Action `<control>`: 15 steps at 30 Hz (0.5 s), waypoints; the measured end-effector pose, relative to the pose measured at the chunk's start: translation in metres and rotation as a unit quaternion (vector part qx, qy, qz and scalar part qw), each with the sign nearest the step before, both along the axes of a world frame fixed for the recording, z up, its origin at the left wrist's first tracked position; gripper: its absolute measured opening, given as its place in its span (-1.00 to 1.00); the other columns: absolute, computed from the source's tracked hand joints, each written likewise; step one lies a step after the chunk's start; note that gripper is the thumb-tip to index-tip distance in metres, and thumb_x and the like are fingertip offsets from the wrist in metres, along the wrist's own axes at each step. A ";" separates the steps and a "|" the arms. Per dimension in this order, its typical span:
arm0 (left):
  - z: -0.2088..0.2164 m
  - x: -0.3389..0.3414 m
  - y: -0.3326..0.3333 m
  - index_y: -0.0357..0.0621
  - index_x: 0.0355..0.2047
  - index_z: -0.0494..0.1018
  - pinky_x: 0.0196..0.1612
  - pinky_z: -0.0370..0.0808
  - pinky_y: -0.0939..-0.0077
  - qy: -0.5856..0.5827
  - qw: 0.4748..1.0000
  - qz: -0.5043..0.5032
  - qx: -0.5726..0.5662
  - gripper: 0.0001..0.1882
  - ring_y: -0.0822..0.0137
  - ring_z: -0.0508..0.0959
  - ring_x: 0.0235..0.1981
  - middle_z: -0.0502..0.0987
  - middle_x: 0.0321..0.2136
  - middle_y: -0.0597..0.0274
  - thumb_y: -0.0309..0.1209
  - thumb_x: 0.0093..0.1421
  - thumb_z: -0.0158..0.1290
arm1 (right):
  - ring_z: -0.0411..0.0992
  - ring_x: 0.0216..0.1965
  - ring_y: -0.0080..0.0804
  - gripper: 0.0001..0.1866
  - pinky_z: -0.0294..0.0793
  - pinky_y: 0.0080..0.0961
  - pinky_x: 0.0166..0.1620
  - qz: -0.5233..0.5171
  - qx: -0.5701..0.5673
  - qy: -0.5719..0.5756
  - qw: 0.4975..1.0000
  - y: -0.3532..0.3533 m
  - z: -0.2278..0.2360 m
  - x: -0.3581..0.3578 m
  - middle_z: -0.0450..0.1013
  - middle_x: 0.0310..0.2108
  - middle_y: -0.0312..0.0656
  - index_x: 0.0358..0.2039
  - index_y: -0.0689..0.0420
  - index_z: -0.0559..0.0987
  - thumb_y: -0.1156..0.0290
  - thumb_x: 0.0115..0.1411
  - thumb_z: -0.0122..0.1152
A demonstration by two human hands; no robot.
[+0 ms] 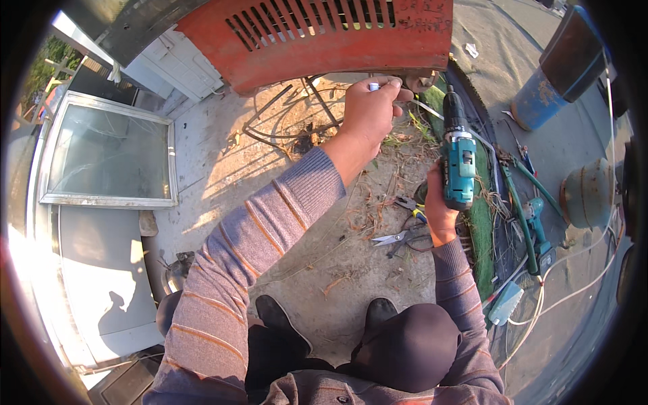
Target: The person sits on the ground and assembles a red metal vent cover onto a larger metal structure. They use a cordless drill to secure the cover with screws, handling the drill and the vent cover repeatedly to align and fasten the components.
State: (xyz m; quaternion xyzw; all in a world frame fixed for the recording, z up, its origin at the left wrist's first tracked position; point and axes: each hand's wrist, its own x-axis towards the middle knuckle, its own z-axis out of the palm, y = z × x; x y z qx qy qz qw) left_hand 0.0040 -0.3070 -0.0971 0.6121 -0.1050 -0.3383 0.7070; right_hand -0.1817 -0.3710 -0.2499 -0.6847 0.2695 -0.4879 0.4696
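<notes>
My right hand point(440, 212) is wrapped round the handle of a teal and black cordless drill point(460, 165), which points away from me. Just left of the drill's nose, my left hand point(370, 115) is closed in a pinch below the lower edge of a red slotted metal panel point(337, 47). A small whitish-blue piece point(374, 87) shows at its fingers, too small to name. Close by the fingertips, a rusty metal fitting point(422, 81) sits under the panel's right corner.
On the ground lie scissors point(391, 239), pliers point(410, 208) and dry stalks. To the right are a second teal power tool point(536, 226), green-handled cutters point(516, 202), cables, a rusty pot point(586, 194) and a blue container point(536, 101). A framed window point(111, 150) leans at left.
</notes>
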 end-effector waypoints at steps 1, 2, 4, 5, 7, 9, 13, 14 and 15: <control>0.000 0.016 0.021 -0.17 -0.03 0.53 -0.54 0.35 0.53 -0.039 0.999 0.023 -0.015 -0.80 0.48 0.48 -0.54 0.67 -0.22 0.20 -0.37 0.41 0.11 | 0.53 -0.20 -0.50 -0.82 0.56 -0.43 -0.08 0.024 0.051 0.022 0.998 0.001 -0.002 -0.007 0.62 -0.19 -0.31 -0.03 0.21 0.64 0.48 0.39 0.29; -0.001 0.038 0.043 -0.16 -0.06 0.52 -0.55 0.34 0.52 -0.028 0.995 0.094 -0.009 -0.82 0.47 0.47 -0.56 0.63 -0.29 0.21 -0.37 0.40 0.11 | 0.53 -0.15 -0.50 -0.78 0.55 -0.43 -0.02 0.028 0.062 0.028 0.997 0.000 -0.006 -0.009 0.61 -0.14 -0.30 0.03 0.22 0.63 0.46 0.42 0.26; -0.004 0.094 0.087 -0.16 -0.14 0.48 -0.59 0.31 0.51 -0.042 0.973 0.225 -0.012 -0.87 0.44 0.44 -0.59 0.54 -0.40 0.25 -0.38 0.40 0.09 | 0.52 -0.07 -0.50 -0.73 0.53 -0.43 0.05 0.026 0.079 0.040 0.996 0.001 -0.010 -0.014 0.59 -0.06 -0.27 0.10 0.23 0.60 0.45 0.44 0.25; -0.005 0.124 0.105 -0.15 -0.17 0.45 -0.60 0.29 0.51 -0.055 0.955 0.291 -0.006 -0.89 0.43 0.43 -0.60 0.48 -0.44 0.28 -0.38 0.40 0.07 | 0.52 -0.05 -0.50 -0.71 0.52 -0.42 0.08 0.021 0.088 0.049 0.995 0.001 -0.012 -0.015 0.58 -0.04 -0.25 0.12 0.23 0.59 0.45 0.43 0.25; -0.008 0.175 0.140 -0.12 -0.21 0.39 -0.62 0.22 0.52 0.057 0.943 0.326 0.035 -0.91 0.41 0.39 -0.60 0.40 -0.47 0.31 -0.39 0.43 0.01 | 0.51 -0.05 -0.50 -0.72 0.52 -0.44 0.08 0.015 0.109 0.016 0.994 0.005 -0.014 -0.013 0.58 -0.05 -0.26 0.11 0.22 0.59 0.51 0.42 0.26; -0.020 0.199 0.163 -0.13 -0.10 0.38 -0.60 0.12 0.60 0.058 0.946 0.317 0.030 -0.91 0.51 0.28 -0.51 0.44 -0.29 0.27 -0.45 0.48 -0.10 | 0.51 -0.03 -0.50 -0.71 0.52 -0.44 0.10 0.075 0.137 -0.058 0.986 0.008 -0.013 -0.012 0.58 -0.03 -0.26 0.13 0.21 0.59 0.53 0.42 0.23; -0.038 0.228 0.175 -0.04 -0.04 0.37 -0.60 0.12 0.71 0.094 0.969 0.226 -0.021 -0.79 0.53 0.28 -0.51 0.54 -0.19 0.19 -0.19 0.54 0.00 | 0.52 0.01 -0.44 -0.70 0.52 -0.41 0.11 0.035 0.063 0.006 0.997 0.010 -0.014 -0.006 0.58 0.01 -0.20 0.13 0.22 0.60 0.54 0.40 0.24; -0.042 0.235 0.175 -0.02 -0.03 0.38 -0.60 0.13 0.73 0.085 0.976 0.199 -0.015 -0.75 0.55 0.26 -0.53 0.56 -0.12 0.11 -0.13 0.53 0.02 | 0.56 -0.01 -0.41 -0.71 0.55 -0.40 0.07 0.014 0.023 0.023 0.999 0.010 -0.015 -0.007 0.61 -0.01 -0.19 0.09 0.20 0.63 0.53 0.37 0.28; -0.044 0.241 0.176 0.00 -0.03 0.38 -0.60 0.13 0.75 0.083 0.982 0.171 -0.015 -0.71 0.56 0.24 -0.55 0.59 -0.06 0.04 -0.07 0.52 0.04 | 0.59 -0.08 -0.37 -0.73 0.58 -0.40 0.02 0.002 -0.002 0.034 0.999 0.011 -0.018 -0.009 0.64 -0.08 -0.19 0.04 0.18 0.67 0.52 0.34 0.31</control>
